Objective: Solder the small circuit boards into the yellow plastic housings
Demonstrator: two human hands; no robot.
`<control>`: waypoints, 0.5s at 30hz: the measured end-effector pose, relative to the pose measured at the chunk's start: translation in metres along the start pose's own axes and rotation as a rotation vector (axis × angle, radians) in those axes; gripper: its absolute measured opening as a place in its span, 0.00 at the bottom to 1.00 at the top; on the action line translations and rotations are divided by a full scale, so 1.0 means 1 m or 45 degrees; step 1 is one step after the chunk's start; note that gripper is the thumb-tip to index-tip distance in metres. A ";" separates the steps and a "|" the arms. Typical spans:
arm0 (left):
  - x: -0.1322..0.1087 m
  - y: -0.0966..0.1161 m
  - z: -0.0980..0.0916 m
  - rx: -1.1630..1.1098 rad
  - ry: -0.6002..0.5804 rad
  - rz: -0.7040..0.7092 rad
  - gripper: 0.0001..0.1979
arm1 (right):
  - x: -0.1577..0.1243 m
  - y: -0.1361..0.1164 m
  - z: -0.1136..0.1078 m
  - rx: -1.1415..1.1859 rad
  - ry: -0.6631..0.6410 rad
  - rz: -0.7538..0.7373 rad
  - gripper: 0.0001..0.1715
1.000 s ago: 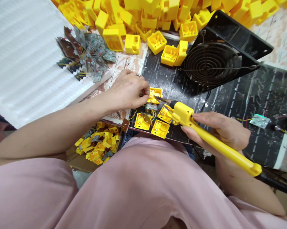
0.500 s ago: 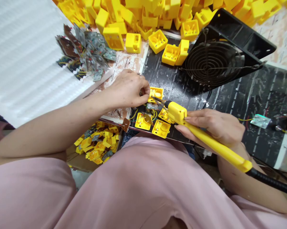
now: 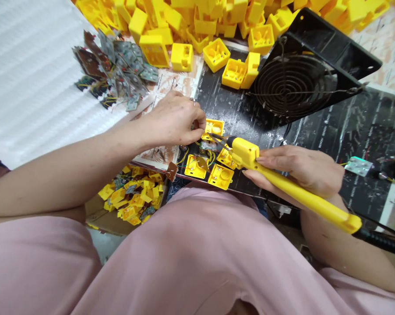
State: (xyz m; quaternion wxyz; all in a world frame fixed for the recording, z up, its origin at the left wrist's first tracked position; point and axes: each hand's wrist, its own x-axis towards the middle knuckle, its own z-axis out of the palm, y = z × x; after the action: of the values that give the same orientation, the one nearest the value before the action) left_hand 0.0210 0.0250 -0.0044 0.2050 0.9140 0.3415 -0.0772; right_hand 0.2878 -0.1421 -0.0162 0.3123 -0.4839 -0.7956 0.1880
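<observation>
My right hand [image 3: 299, 170] is closed around a yellow soldering iron [image 3: 283, 188], its metal tip pointing left to the upper yellow case half [image 3: 216, 127]. At that case's left edge, my left hand [image 3: 181, 120] has thumb and forefinger pinched together; what they hold, if anything, is hidden. Below lie more yellow case pieces: one [image 3: 195, 167] with a round brown disc and thin wires, another [image 3: 220, 176] with a speaker grille. A small brown circuit board [image 3: 171, 171] hangs at the table edge. Yellow and green wires [image 3: 211, 157] run between the pieces.
A black fan [image 3: 292, 87] with a wire guard stands behind my right hand. Yellow cases [image 3: 216, 54] are heaped at the back. Circuit boards [image 3: 128, 65] pile on white foam [image 3: 36, 78]. A box of yellow parts [image 3: 132, 197] sits below the table edge.
My right hand and the soldering iron have shifted slightly right, and the handle's rear end has swung right and up. My left hand keeps its pinch at nearly the same spot.
</observation>
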 end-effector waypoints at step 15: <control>0.004 0.002 -0.001 0.080 0.015 0.005 0.17 | 0.009 0.003 -0.024 -0.082 0.375 -0.034 0.19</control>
State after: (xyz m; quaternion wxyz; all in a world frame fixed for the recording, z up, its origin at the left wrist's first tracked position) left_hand 0.0251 0.0268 -0.0041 0.1743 0.9211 0.3383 -0.0822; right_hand 0.3030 -0.1327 0.0019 0.4125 -0.5054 -0.7531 0.0852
